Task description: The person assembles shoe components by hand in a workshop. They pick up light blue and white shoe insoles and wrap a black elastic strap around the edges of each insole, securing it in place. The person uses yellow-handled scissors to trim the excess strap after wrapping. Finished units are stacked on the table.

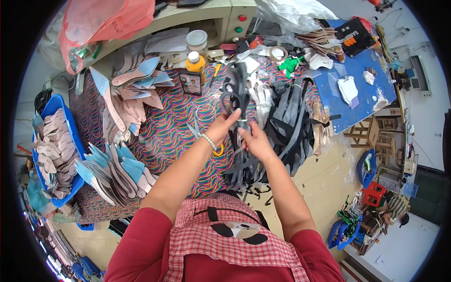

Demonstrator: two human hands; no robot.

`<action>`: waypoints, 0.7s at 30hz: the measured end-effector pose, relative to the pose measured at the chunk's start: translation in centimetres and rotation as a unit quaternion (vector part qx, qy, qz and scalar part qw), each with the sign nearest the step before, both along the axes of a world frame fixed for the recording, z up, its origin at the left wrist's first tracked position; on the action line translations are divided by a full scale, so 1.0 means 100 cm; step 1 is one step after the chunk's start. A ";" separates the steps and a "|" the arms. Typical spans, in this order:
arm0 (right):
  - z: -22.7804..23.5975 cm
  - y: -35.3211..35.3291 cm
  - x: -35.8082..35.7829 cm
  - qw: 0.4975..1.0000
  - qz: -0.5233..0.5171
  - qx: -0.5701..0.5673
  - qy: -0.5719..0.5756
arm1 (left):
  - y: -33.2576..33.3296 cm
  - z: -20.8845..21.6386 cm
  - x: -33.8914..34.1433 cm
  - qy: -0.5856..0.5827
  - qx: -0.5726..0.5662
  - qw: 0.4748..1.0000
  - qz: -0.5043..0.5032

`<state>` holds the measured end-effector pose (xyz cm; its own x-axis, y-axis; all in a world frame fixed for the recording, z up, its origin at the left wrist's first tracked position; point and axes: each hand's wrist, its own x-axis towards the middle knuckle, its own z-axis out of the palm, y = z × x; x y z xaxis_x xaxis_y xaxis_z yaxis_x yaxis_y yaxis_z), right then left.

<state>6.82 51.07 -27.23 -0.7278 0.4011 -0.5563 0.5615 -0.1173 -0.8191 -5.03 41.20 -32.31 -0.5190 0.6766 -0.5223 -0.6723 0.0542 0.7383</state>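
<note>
A bundle of black and grey straps (237, 79) stands between my hands at the middle of the table, with a pale tie (243, 120) around it. My left hand (223, 126) is closed on the bundle from the left, thumb pointing up along it. From the right, my right hand (256, 141) has its fingers closed at the bundle just below the tie. Right beside them lies a heap of grey and black straps (293, 117). Under my left wrist lie scissors with orange handles (219, 150), their blades partly showing.
Stacked pale and blue cut pieces (115, 171) cover the table's left side, beside a filled blue basket (70, 129). Behind stand a framed picture (190, 83), an orange bottle (195, 63) and a lidded jar (197, 41). A blue tabletop (343, 105) adjoins at right. Another person (394, 207) sits far right.
</note>
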 end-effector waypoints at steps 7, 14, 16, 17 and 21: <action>0.054 -0.017 0.075 0.976 0.053 0.209 0.010 | 0.070 0.017 0.014 -0.025 -0.059 0.993 0.104; 0.253 -0.048 0.294 0.854 -0.381 -0.120 0.333 | 0.116 -0.046 -0.027 0.132 -0.129 0.969 0.165; 0.309 -0.041 0.334 0.799 -0.355 -0.018 0.485 | 0.113 -0.053 -0.044 0.155 -0.193 0.956 0.158; 0.340 -0.034 0.345 0.774 -0.295 0.090 0.553 | 0.107 -0.055 -0.050 0.161 -0.195 0.953 0.167; 0.327 -0.044 0.313 0.748 -0.432 0.319 0.390 | 0.131 -0.052 -0.045 0.206 -0.245 0.941 0.105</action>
